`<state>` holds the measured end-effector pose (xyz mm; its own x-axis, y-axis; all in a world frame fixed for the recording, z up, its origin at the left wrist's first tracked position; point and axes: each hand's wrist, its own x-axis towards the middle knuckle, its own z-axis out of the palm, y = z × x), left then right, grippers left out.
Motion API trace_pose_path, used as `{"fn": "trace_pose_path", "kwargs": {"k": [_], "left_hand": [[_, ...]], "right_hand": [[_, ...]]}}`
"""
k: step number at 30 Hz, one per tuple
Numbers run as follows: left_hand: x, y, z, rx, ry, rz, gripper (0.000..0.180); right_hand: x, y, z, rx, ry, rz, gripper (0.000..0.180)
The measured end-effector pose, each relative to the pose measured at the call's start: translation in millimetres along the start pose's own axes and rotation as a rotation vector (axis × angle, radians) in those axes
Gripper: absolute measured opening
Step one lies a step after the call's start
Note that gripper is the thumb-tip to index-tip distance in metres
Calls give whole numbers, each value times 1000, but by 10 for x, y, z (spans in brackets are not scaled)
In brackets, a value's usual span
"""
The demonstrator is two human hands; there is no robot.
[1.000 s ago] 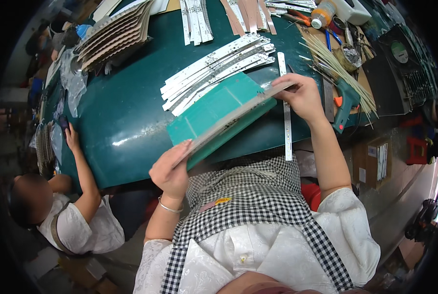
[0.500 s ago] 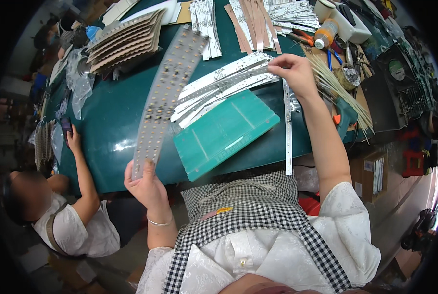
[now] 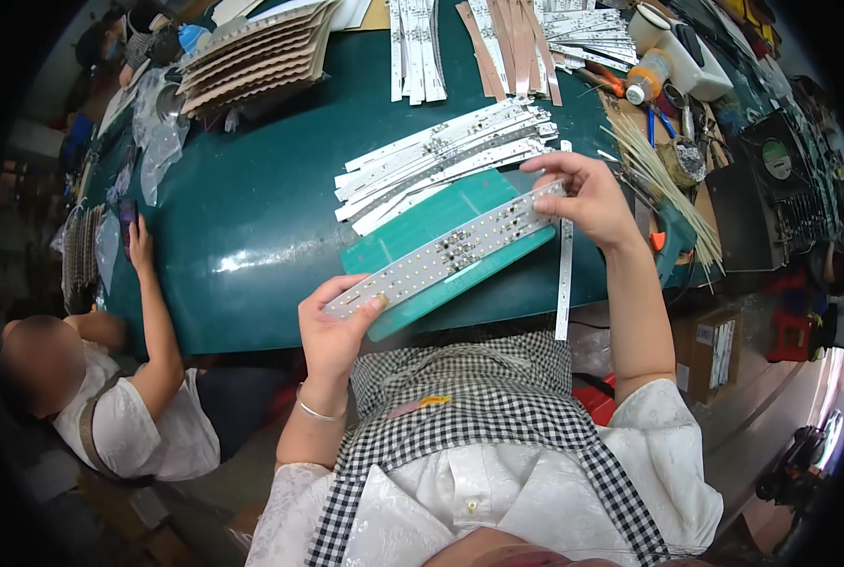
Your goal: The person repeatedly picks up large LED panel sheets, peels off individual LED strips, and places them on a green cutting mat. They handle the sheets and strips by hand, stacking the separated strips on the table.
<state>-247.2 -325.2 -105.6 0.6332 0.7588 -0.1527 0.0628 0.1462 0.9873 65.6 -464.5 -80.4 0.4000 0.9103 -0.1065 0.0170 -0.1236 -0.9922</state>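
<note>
The left hand (image 3: 332,326) and the right hand (image 3: 587,194) each pinch one end of a long white light strip (image 3: 445,250) in their fingers, holding it slanted just above a green mat (image 3: 412,236) near the front edge of the green tabletop (image 3: 252,217).

Both hands (image 3: 332,326) (image 3: 587,194) hold a white LED panel (image 3: 450,250) over the green mat (image 3: 412,241).

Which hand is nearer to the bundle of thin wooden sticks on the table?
Right. The right hand holds the LED strip's far end just beside the sticks; the left hand holds the near end, far from them.
</note>
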Motion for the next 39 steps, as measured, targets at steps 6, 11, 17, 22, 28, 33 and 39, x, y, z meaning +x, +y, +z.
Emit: {"fn": "trace_pose_path", "kwargs": {"k": [6,11,17,22,28,33,39], "left_hand": [[48,203,11,172,-43,48,38],[116,124,40,522,-6,208,25],[116,175,-40,534,-139,163,22],[96,179,1,657,-112,227,28],[47,232,74,790,-111,355,21],[-37,213,105,927,-111,506,19],[-20,155,126,820,-66,539,16]], "right_hand": [[20,83,-32,-248,66,-44,20],[56,89,-80,-271,25,-53,19],[69,23,-139,-306,-113,-55,24],[87,93,-114,-272,-93,-41,24],[71,31,-96,-441,-83,-196,22],[-1,32,-97,-509,-68,-199,18],[-121,104,-29,-640,53,-455,19]]}}
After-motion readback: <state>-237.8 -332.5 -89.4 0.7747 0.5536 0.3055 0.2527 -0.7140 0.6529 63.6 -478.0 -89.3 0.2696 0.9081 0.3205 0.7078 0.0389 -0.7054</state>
